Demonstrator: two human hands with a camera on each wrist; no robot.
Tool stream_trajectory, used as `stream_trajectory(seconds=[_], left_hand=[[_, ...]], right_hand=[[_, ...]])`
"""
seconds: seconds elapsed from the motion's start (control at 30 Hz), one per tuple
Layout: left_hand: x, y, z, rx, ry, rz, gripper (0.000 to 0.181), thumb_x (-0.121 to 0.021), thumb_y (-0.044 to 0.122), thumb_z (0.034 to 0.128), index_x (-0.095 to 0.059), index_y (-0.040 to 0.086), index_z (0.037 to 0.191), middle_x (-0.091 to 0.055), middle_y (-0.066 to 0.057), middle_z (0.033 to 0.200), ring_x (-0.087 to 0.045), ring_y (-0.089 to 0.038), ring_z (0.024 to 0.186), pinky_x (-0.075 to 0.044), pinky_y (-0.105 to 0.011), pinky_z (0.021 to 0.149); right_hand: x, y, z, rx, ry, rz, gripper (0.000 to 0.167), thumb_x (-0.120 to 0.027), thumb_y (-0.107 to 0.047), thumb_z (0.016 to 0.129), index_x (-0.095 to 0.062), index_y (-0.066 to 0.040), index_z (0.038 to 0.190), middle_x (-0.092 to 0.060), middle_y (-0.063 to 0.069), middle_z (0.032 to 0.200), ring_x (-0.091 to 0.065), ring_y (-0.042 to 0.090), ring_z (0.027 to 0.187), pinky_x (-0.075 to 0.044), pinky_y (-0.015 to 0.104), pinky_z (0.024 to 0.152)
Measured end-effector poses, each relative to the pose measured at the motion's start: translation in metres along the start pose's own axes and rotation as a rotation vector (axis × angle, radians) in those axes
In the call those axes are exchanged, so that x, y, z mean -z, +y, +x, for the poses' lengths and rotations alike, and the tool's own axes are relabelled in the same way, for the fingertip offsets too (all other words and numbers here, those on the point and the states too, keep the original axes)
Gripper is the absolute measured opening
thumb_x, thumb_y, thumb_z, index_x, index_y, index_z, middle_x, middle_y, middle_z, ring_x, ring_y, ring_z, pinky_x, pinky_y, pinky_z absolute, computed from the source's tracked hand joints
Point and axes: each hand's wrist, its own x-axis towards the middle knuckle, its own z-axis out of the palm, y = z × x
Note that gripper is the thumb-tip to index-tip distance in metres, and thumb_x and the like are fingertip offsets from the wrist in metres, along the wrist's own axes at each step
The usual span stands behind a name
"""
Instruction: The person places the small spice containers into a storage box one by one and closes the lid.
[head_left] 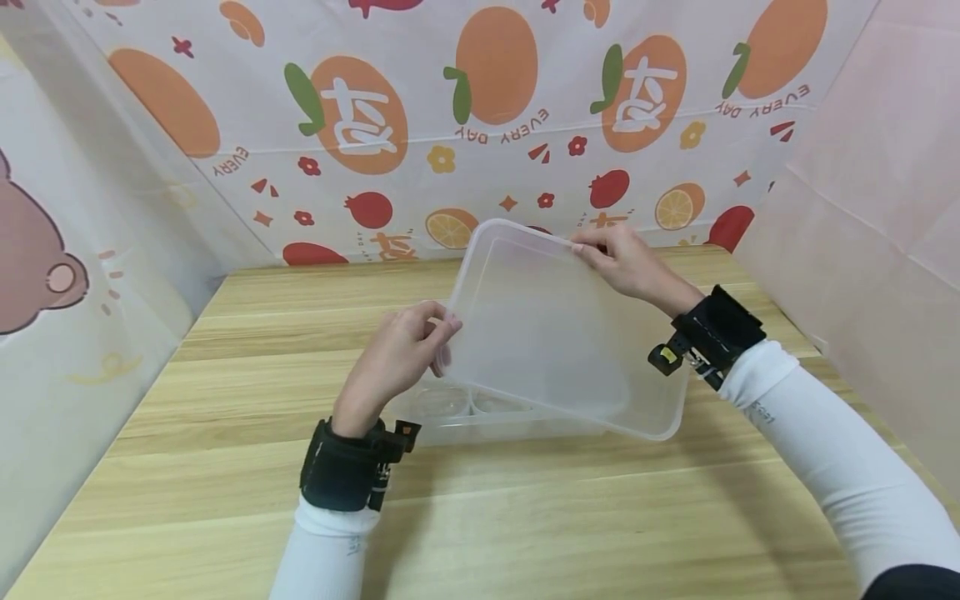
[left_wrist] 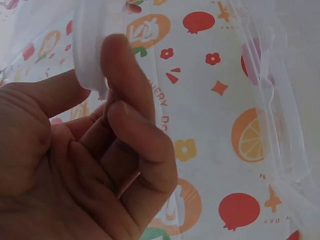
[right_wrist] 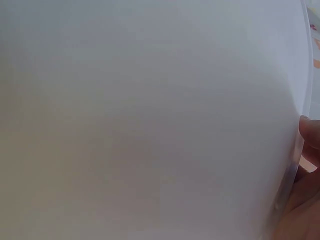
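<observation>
A translucent plastic lid (head_left: 562, 333) is held tilted above a clear plastic box (head_left: 487, 429) on the table. My left hand (head_left: 397, 350) pinches the lid's left edge between thumb and fingers; the left wrist view shows that rim in the fingers (left_wrist: 125, 65). At the far right edge, my right hand (head_left: 630, 262) pinches the rim, and in the right wrist view the lid (right_wrist: 160, 110) fills most of the picture. Round shapes show inside the box through its open front part; the lid hides the rest of its contents.
A wood-grain table (head_left: 225, 467) lies beneath the box. Behind it hangs a fruit-print cloth (head_left: 420, 108), with a pale cloth (head_left: 885, 192) on the right and a bear-print one (head_left: 97, 208) on the left.
</observation>
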Motion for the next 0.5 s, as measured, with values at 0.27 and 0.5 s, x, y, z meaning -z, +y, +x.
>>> stream_trajectory(seconds=[0.27,0.5], left_hand=[[0.005,-0.006,-0.001,0.026,0.004,-0.027,0.017,-0.054,0.012,0.1065,-0.06,-0.004,0.102,-0.062,-0.009,0.072,-0.058,-0.021,0.062,-0.045,-0.028,0.057],[0.011,-0.008,-0.002,0.121,0.046,-0.085,0.023,-0.049,0.015,0.1088,-0.059,-0.006,0.111,-0.063,-0.011,0.078,-0.057,-0.021,0.068,-0.049,-0.03,0.064]], right_hand=[[0.007,0.006,-0.004,-0.012,-0.064,-0.03,0.038,-0.058,-0.012,0.104,-0.056,0.007,0.138,-0.061,0.019,0.101,-0.054,0.032,0.09,-0.048,0.032,0.075],[0.036,0.02,-0.035,-0.208,0.109,0.0,0.05,-0.054,-0.023,0.106,-0.043,0.005,0.147,-0.052,0.029,0.135,-0.052,0.045,0.118,-0.048,0.053,0.095]])
